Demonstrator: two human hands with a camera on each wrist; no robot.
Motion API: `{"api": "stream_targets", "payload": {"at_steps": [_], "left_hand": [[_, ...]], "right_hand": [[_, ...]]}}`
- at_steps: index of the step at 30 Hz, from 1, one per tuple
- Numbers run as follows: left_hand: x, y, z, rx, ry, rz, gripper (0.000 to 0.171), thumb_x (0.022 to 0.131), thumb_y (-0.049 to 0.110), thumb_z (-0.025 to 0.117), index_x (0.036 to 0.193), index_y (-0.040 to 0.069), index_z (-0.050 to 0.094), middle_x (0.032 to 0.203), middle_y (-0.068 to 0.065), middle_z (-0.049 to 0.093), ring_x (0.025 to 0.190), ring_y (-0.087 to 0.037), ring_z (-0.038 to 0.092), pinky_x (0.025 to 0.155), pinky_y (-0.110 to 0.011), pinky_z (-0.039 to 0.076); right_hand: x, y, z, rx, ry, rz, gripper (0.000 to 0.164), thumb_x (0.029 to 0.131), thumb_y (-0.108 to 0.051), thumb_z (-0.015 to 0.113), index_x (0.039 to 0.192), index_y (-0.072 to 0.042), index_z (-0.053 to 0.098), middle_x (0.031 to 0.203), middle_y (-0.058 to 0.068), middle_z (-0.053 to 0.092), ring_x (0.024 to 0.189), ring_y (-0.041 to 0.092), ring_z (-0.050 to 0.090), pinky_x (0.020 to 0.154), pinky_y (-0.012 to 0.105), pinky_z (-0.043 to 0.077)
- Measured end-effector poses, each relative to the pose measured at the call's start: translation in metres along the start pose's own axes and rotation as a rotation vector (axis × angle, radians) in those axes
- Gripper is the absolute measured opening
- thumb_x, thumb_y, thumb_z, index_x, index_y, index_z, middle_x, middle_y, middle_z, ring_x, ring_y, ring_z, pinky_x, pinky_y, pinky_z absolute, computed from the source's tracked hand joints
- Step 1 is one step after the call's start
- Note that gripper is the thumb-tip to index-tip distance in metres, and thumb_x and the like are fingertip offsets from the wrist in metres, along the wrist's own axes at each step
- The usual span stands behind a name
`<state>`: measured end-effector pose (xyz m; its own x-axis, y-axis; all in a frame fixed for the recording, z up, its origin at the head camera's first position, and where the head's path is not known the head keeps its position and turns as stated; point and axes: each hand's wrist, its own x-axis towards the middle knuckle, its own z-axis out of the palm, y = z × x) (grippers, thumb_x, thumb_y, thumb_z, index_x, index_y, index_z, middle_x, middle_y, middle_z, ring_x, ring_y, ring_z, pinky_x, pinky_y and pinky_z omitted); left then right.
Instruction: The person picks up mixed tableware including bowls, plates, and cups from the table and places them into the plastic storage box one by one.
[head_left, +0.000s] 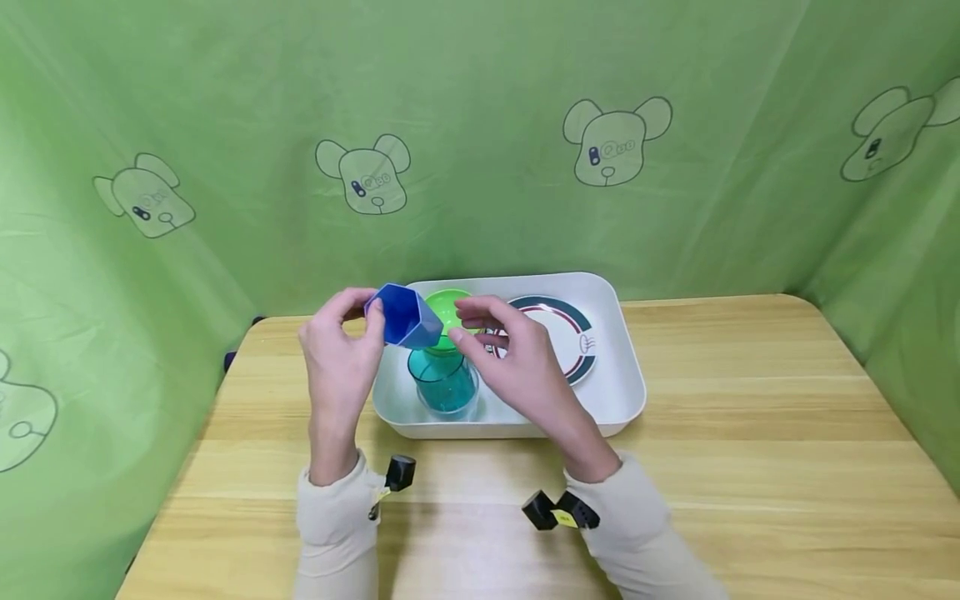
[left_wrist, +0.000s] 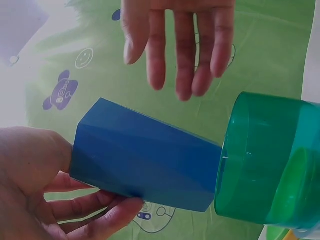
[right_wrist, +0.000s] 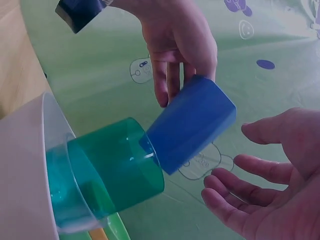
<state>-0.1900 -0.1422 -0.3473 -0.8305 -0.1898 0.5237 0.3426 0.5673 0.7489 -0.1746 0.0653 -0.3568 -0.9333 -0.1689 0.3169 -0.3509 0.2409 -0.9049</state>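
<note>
My left hand (head_left: 341,358) pinches a blue angular cup (head_left: 426,323) at its rim, thumb over the edge, other fingers along the outside. The cup is tilted, with its mouth towards me in the head view. Its narrower base is close to the rim of a teal see-through cup (head_left: 447,387); in the wrist views the two overlap, and I cannot tell if they touch. The teal cup stands inside a clear outer cup (right_wrist: 75,192). To the right of the blue cup hovers my right hand (head_left: 525,358), fingers loosely bent and apart, holding nothing.
A white tray (head_left: 628,383) on the wooden table (head_left: 750,417) bears the cups, a bright green bowl (head_left: 446,302) and a plate (head_left: 568,337) with a dark green band. Green cloth (head_left: 480,233) with bear heads hangs behind and at both sides.
</note>
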Motion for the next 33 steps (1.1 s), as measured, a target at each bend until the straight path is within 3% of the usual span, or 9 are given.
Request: {"api": "stream_targets", "payload": {"at_steps": [9, 25, 33], "left_hand": [[-0.002, 0.004, 0.0, 0.003, -0.025, 0.0, 0.013, 0.097, 0.01, 0.069, 0.104, 0.001, 0.077, 0.101, -0.012, 0.076, 0.093, -0.025, 0.071, 0.088, -0.039, 0.06], [-0.004, 0.012, 0.0, 0.02, -0.048, 0.049, 0.013, 0.097, 0.009, 0.07, 0.104, 0.002, 0.077, 0.098, -0.009, 0.074, 0.092, -0.022, 0.07, 0.085, -0.037, 0.061], [-0.008, 0.019, 0.0, 0.042, -0.035, 0.094, 0.013, 0.096, 0.009, 0.07, 0.103, 0.002, 0.077, 0.095, -0.008, 0.073, 0.087, -0.017, 0.067, 0.065, -0.031, 0.062]], "right_hand": [[0.009, -0.018, 0.013, 0.008, 0.005, 0.028, 0.032, 0.099, -0.026, 0.071, 0.126, -0.01, 0.068, 0.122, 0.003, 0.07, 0.111, 0.014, 0.067, 0.092, 0.026, 0.057], [0.017, -0.029, 0.019, -0.061, 0.094, 0.035, 0.023, 0.095, -0.018, 0.075, 0.116, -0.01, 0.074, 0.113, 0.003, 0.074, 0.105, 0.014, 0.07, 0.077, 0.023, 0.061], [0.015, -0.031, 0.02, -0.079, 0.166, 0.001, 0.02, 0.092, -0.011, 0.076, 0.112, -0.006, 0.077, 0.109, 0.007, 0.076, 0.103, 0.018, 0.073, 0.075, 0.024, 0.061]]}}
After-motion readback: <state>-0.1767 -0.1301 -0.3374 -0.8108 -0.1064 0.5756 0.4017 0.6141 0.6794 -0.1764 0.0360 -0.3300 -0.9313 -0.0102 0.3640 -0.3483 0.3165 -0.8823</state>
